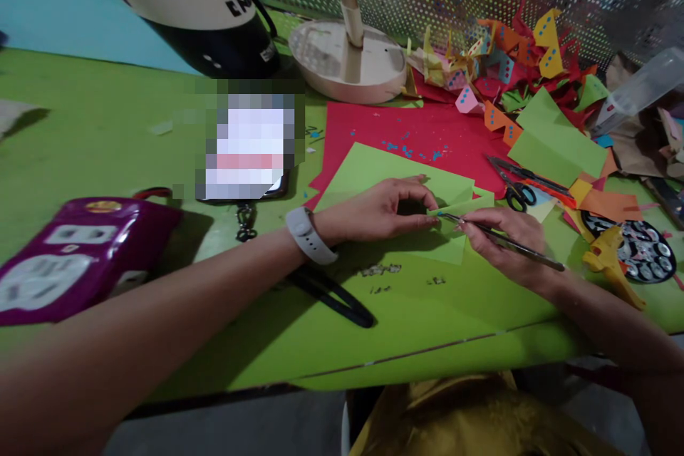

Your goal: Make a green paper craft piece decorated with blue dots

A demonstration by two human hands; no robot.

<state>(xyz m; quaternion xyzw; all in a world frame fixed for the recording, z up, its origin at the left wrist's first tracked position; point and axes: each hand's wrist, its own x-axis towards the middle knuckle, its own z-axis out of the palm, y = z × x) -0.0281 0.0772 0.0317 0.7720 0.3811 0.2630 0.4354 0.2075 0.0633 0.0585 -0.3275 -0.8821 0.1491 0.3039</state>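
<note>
My left hand [392, 208], with a white band on its wrist, pinches the edge of a small folded piece of green paper [459, 208] between thumb and fingers. In my right hand [505, 239] is a slim dark pair of tweezers [526, 251], held like a pen. Their tip points left and meets the folded paper close to my left fingertips, where a tiny blue speck shows. Under both hands lies a larger light green sheet [355, 171]. Behind it, a red sheet [368, 128] carries scattered blue bits.
Scissors [516, 185] and a green paper square [558, 132] lie at right, below a heap of folded coloured paper [496, 50]. A white lamp base [320, 57], black jug [187, 7], pixelated phone [246, 149], purple power box [90, 256] and black strap [336, 299] surround the work.
</note>
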